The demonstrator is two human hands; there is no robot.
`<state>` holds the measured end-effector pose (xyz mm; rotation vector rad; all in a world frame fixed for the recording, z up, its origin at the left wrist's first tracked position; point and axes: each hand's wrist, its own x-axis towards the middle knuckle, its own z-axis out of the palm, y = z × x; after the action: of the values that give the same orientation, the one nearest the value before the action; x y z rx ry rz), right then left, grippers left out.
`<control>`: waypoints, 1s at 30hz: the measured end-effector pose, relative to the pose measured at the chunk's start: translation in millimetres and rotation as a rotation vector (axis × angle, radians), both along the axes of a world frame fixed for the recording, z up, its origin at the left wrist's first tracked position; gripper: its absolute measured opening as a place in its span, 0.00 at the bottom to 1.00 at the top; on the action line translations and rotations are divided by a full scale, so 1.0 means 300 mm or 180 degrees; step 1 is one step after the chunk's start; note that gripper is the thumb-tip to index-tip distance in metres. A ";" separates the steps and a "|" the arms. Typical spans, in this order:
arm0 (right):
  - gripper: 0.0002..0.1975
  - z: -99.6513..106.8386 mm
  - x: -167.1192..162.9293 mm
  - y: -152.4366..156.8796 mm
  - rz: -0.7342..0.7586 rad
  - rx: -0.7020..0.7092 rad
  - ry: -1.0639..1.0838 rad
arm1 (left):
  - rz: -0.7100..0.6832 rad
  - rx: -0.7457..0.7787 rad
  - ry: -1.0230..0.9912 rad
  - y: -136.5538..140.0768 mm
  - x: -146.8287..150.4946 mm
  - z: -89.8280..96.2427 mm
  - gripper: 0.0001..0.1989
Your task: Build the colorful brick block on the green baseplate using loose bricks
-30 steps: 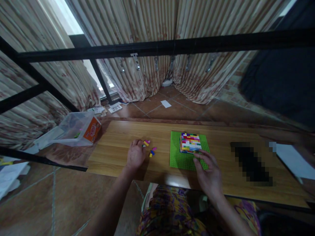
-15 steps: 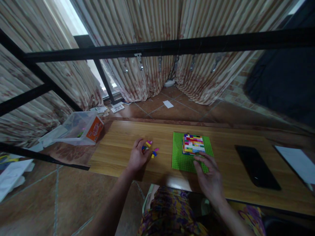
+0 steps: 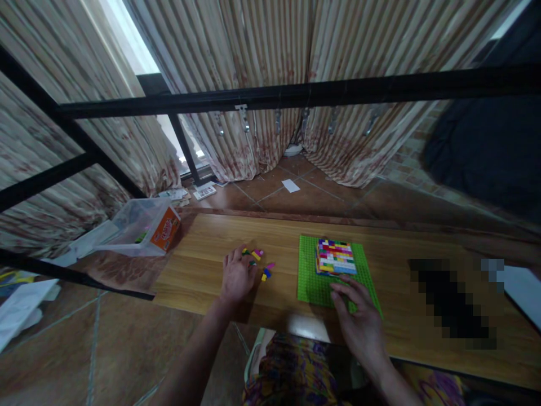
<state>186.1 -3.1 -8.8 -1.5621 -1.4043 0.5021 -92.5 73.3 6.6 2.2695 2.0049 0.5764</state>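
The green board [image 3: 313, 290] lies flat on the worktop [image 3: 203, 248]. A block pile [image 3: 336, 257] of many colors sits on the green board, close to its far side. The right hand [image 3: 357, 307] is over the near right part of the green board, with its bent fingers right by the block pile. I can't tell if they pinch a little block. Left of the green board are some loose blocks [image 3: 256, 256]: yellow, pink, blue and green. The left hand [image 3: 239, 276] is down by them, fingers curled. I can't tell if they hold any. Much farther left of the green board is a see-through box [image 3: 147, 220].
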 end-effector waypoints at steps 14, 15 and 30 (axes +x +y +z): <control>0.15 0.118 -0.222 -0.009 0.1117 -0.0907 0.2077 | 0.0533 -0.1353 -0.4905 -0.192 0.293 0.096 0.15; 0.15 0.121 -0.227 -0.005 0.1116 -0.0910 0.2192 | 0.0537 -0.1417 -0.4984 -0.198 0.304 0.099 0.16; 0.17 0.147 -0.182 -0.001 0.0779 -0.1138 0.2593 | -0.0236 -0.1348 -0.3592 -0.210 0.311 0.092 0.20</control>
<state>131.6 -3.5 35.4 -1.2123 -0.8851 1.4156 0.8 10.3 34.2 1.2536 1.2721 0.9912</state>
